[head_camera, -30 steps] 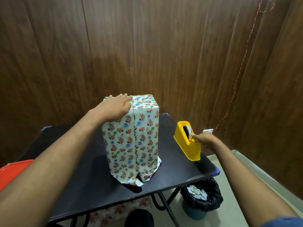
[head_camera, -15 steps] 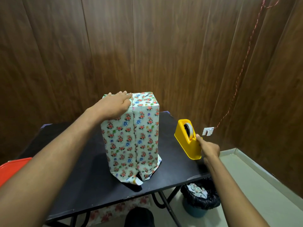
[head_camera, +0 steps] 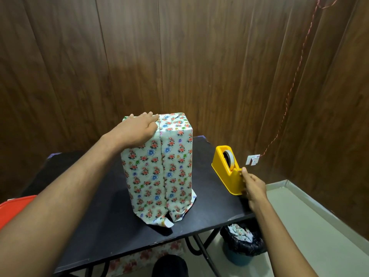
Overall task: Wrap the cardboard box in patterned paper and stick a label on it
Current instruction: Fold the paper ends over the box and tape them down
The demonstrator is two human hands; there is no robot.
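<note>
- So the box [head_camera: 159, 168] stands upright near the middle of the table [head_camera: 95, 212], long axis vertical, already covered in floral paper [head_camera: 179, 148]. The overlap seam runs down the face toward the camera.
- Left hand [head_camera: 139, 128] lies on the top left edge of the box, palm down, fingers fairly straight and pointing across the top toward the seam. Looks like it's pinning the fold flat and steadying the box, not curling round anything.
- Dispenser [head_camera: 227, 170] sits to the right of the box, apart from it, close to the table's right edge. Its roll [head_camera: 229, 158] is upright and the cutter end points toward the person.
- Right hand [head_camera: 251, 184] is at that cutter end, thumb and fingers pinched there. I reckon it's got the tape end, but the strip itself is too small to see.
- Key relation as I see it: the tape has to go left and up from the dispenser to the top of the box, where the left hand is. Right hand is the near one for that job; left is busy holding.
- Paper at the bottom of the box flares out loose on the table, so I'd guess that end isn't folded yet. No label visible.
- Bin [head_camera: 241, 244] with paper scraps sits on the floor below the dispenser.
</note>
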